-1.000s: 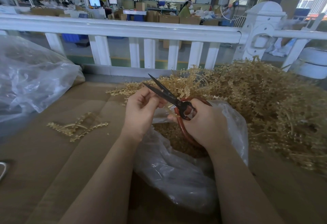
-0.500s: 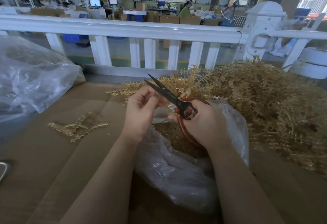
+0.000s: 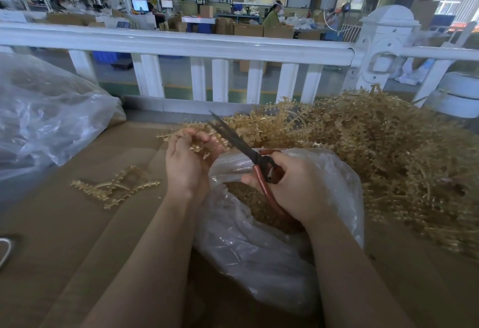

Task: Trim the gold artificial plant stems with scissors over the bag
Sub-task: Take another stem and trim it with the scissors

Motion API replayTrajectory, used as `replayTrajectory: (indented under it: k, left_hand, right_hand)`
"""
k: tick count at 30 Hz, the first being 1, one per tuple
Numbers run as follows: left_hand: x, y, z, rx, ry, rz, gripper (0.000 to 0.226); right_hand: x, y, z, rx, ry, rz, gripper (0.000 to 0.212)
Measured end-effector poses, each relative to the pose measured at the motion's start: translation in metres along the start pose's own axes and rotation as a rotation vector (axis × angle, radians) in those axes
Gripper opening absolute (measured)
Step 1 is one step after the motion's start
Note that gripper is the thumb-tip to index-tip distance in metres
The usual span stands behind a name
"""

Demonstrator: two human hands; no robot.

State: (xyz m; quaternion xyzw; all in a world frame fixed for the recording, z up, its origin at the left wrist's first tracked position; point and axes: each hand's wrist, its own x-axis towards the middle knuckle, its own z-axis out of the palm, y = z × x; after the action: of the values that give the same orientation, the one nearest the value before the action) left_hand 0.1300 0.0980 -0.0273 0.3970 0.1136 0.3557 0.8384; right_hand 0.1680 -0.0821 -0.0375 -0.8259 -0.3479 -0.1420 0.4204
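The open bag (image 3: pixel 272 263) lies nearest, gold bits inside. Above its mouth, the right hand (image 3: pixel 293 187) grips the scissors (image 3: pixel 248 154), blades nearly closed and pointing far-left. Just left, the left hand (image 3: pixel 188 161) pinches a stem (image 3: pixel 199 147). A stem pile (image 3: pixel 375 151) fills the far right; loose stems (image 3: pixel 116 185) lie left on cardboard (image 3: pixel 64 237).

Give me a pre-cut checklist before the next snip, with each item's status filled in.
1. Right hand grips the scissors by the red handles: ok.
2. Left hand holds a gold stem: ok.
3. Blades parted: slightly, ok.
4. Stem between the blades: cannot tell.
5. Clear plastic bag open beneath the hands: ok.
6. Left fingers clear of the blades: close beside them, cannot tell.
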Motion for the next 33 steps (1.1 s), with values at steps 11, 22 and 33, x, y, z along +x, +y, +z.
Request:
replayTrajectory:
  k: [11,22,33]
  left_hand:
    - [-0.015,-0.011,0.009,0.438,-0.328,0.299,0.022]
    - [-0.025,-0.019,0.013,0.847,-0.643,0.642,0.013]
    - [-0.029,-0.018,0.013,0.609,-0.441,0.557,0.027]
  right_hand:
    - [0.009,0.001,-0.003,0.607,-0.038,0.380,0.059]
    - [0.010,-0.003,-0.006,0.769,0.061,0.429,0.033]
    - [0.013,0.006,-0.003,0.877,0.195,0.453,0.015]
